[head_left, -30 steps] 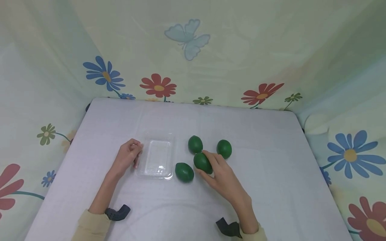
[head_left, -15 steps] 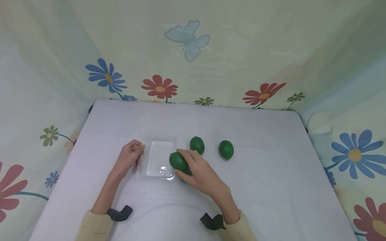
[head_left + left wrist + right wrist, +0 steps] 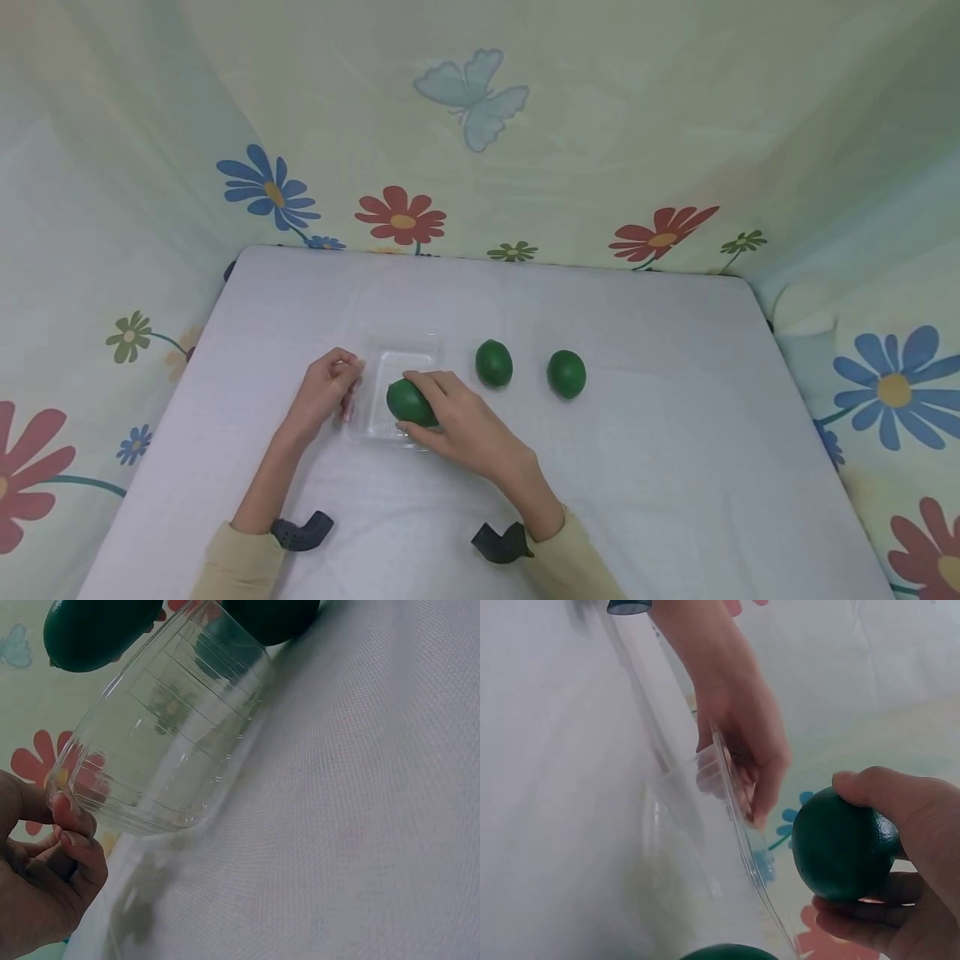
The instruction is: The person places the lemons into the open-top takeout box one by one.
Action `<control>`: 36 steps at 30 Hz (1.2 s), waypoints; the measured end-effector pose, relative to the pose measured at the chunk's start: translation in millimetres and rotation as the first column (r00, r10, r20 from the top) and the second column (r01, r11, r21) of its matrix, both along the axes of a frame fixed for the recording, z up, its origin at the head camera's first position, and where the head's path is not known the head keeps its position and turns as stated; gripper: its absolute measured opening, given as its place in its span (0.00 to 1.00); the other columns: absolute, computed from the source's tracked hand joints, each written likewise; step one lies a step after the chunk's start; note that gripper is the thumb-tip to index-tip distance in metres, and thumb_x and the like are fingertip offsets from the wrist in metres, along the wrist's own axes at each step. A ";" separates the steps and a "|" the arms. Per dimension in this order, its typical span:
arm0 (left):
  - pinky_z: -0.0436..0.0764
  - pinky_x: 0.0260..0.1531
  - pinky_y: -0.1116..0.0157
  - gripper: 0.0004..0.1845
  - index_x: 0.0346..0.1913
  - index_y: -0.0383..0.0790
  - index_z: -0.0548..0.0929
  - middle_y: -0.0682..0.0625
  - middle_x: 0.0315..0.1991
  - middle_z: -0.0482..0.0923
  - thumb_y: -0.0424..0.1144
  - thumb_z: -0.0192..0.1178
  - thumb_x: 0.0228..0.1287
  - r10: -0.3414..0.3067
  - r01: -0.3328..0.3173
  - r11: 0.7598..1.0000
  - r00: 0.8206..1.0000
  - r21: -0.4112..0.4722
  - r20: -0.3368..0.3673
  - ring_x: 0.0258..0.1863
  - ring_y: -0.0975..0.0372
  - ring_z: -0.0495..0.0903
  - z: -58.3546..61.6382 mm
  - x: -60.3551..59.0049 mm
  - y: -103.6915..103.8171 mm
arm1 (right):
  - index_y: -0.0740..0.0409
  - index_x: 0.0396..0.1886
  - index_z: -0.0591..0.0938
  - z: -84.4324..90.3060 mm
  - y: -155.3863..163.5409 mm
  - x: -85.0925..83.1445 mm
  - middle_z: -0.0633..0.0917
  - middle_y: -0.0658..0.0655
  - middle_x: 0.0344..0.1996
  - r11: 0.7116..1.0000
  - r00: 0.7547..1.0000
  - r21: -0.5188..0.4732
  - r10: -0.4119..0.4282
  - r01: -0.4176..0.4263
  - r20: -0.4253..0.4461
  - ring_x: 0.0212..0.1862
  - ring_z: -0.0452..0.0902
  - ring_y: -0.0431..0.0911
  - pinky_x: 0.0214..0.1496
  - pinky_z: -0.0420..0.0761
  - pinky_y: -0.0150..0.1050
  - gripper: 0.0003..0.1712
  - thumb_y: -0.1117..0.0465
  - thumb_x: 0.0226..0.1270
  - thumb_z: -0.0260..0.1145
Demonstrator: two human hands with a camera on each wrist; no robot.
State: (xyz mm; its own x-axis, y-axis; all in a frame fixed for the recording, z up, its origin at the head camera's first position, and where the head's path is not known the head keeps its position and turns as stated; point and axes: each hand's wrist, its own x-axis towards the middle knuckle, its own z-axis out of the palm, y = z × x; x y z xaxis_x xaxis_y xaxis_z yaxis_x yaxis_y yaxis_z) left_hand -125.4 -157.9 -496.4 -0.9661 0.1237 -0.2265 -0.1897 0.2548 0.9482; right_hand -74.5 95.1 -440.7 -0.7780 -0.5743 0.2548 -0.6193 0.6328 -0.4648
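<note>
A clear plastic box (image 3: 381,425) stands on the table, its see-through side filling the middle of the left wrist view. My left hand (image 3: 327,385) pinches the box's left rim between thumb and fingers. Over the box, my right hand (image 3: 461,421) grips a glossy green lime (image 3: 408,402) with thumb and fingertips. In the right wrist view this held lime (image 3: 844,844) hangs higher than the box rim. Two more limes lie right of the box, a nearer one (image 3: 493,363) and a farther one (image 3: 566,373). Another lime (image 3: 731,952) peeks in at that wrist view's bottom edge.
A white cloth covers the table (image 3: 660,467). Behind it hangs a pale curtain (image 3: 570,125) printed with flowers and a butterfly. Dark devices are strapped at both wrists, such as the right wrist device (image 3: 501,543).
My right hand has carried the lime leftward from beside the other limes to over the box. It now hides the lime at the box's right in the head view. My left hand stays at the rim.
</note>
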 end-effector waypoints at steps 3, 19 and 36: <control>0.73 0.15 0.66 0.15 0.50 0.28 0.73 0.44 0.23 0.75 0.41 0.55 0.79 -0.002 0.002 1.000 1.000 0.001 -0.007 0.10 0.61 0.72 -0.5 0.1 0.4 | 0.56 0.72 0.72 -1.7 -5.1 -1.7 0.81 0.58 0.59 1.000 1.000 0.007 0.014 -0.014 0.002 0.59 0.80 0.47 0.58 0.84 0.39 0.37 0.48 0.69 0.72; 0.73 0.15 0.66 0.16 0.52 0.28 0.74 0.51 0.18 0.72 0.42 0.53 0.79 -0.007 0.007 1.000 1.000 -0.016 -0.010 0.09 0.61 0.71 -1.6 0.5 0.1 | 0.59 0.72 0.72 -18.5 -35.0 -8.9 0.81 0.60 0.58 0.993 0.999 0.117 0.002 -0.006 0.036 0.55 0.82 0.47 0.52 0.85 0.37 0.36 0.46 0.73 0.69; 0.73 0.14 0.66 0.17 0.54 0.27 0.73 0.53 0.18 0.72 0.42 0.53 0.80 -0.008 0.008 1.000 1.000 -0.007 -0.010 0.10 0.62 0.71 -0.2 0.8 2.8 | 0.62 0.70 0.73 -22.3 -50.0 -19.7 0.84 0.59 0.55 0.969 0.960 0.242 -0.019 -0.050 0.278 0.49 0.82 0.44 0.48 0.82 0.33 0.34 0.48 0.74 0.68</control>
